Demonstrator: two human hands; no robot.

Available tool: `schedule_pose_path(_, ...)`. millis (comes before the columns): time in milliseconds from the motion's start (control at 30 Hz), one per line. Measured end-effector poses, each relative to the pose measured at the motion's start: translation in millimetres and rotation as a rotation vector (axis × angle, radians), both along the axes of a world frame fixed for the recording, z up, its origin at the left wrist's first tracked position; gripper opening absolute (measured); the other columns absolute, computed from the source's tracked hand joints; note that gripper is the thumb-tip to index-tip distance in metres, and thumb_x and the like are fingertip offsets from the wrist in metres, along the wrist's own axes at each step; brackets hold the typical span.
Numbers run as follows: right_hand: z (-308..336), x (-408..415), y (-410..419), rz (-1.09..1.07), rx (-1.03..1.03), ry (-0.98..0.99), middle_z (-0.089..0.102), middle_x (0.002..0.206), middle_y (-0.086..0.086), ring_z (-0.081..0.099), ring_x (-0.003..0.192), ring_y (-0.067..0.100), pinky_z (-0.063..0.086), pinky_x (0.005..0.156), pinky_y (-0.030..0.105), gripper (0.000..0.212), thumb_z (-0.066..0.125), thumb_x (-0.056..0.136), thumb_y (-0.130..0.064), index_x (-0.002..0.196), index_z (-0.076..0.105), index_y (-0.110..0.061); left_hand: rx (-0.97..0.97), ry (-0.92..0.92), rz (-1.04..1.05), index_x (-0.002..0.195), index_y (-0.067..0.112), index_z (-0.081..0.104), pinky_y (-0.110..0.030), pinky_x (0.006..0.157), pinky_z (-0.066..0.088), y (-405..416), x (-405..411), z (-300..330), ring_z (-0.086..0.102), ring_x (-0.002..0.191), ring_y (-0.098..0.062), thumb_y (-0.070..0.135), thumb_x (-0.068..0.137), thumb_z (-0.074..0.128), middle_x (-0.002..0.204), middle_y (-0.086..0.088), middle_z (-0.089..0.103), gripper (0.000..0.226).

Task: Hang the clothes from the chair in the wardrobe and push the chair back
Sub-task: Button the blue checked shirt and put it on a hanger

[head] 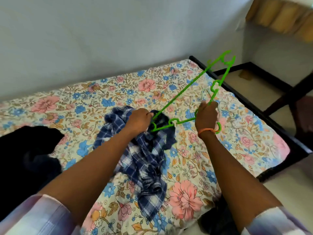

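Blue plaid shirt [145, 150] crumpled mid-bed on a floral bedsheet [194, 167], left hand [140, 120] gripping its collar end and one tip of a green plastic hanger [184, 92], right hand [206, 116] closed around the hanger's middle, black garment [25, 158] at left

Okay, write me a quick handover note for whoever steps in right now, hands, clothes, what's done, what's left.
Left hand: closed on the blue plaid shirt at one end of the green hanger.
Right hand: gripping the hanger near its hook.
Shirt lies crumpled on the floral bed; hanger end is only starting into it. A dark garment sits on the bed at left.
Done: clothes brought to the bed.
Left: finish hangering the shirt, then the dark garment, hang both in the wardrobe, push chair back. Wardrobe not in view.
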State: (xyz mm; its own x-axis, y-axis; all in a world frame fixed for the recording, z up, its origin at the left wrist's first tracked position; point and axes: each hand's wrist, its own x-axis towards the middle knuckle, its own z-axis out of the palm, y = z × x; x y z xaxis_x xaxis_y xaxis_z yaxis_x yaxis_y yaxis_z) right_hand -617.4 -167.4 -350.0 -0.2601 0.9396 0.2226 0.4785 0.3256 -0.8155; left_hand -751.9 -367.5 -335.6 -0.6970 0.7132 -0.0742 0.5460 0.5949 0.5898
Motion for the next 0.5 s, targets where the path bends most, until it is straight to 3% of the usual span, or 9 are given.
schedule_pose_path(200, 40.9, -32.1, -44.1, 0.243, 0.152, 0.041, 0.061, 0.078, 0.025, 0.058, 0.065, 0.042, 0.03, 0.05, 0.035, 0.032, 0.046, 0.104, -0.029, 0.108, 0.041, 0.002, -0.027, 0.162, -0.03, 0.061, 0.011, 0.041, -0.036, 0.055, 0.022, -30.7, -15.5, 85.9, 0.038, 0.058, -0.019, 0.029, 0.104, 0.044, 0.062, -0.004, 0.04, 0.047)
schedule_pose_path(333, 61.8, -45.9, -82.3, 0.474, 0.285, -0.222, 0.065, 0.092, 0.029, 0.062, 0.079, 0.049, 0.044, 0.059, 0.046, 0.037, 0.046, 0.103, -0.032, 0.118, 0.044, 0.002, 0.129, 0.333, 0.02, 0.07, 0.008, 0.053, -0.035, 0.063, 0.021, -51.0, -29.5, 134.3, 0.052, 0.076, -0.03, 0.025, 0.102, 0.048, 0.074, -0.014, 0.055, 0.036)
schedule_pose_path(500, 83.0, -42.9, -98.2, 0.644, 0.431, -0.365, 0.046, 0.067, 0.004, 0.057, 0.064, 0.042, 0.027, 0.05, 0.035, 0.029, 0.042, 0.103, -0.04, 0.105, 0.04, -0.011, 0.206, 0.412, 0.167, 0.074, 0.003, 0.06, -0.035, 0.069, 0.03, -78.4, -54.1, 176.5, 0.058, 0.087, -0.036, 0.023, 0.102, 0.047, 0.087, -0.021, 0.065, 0.036)
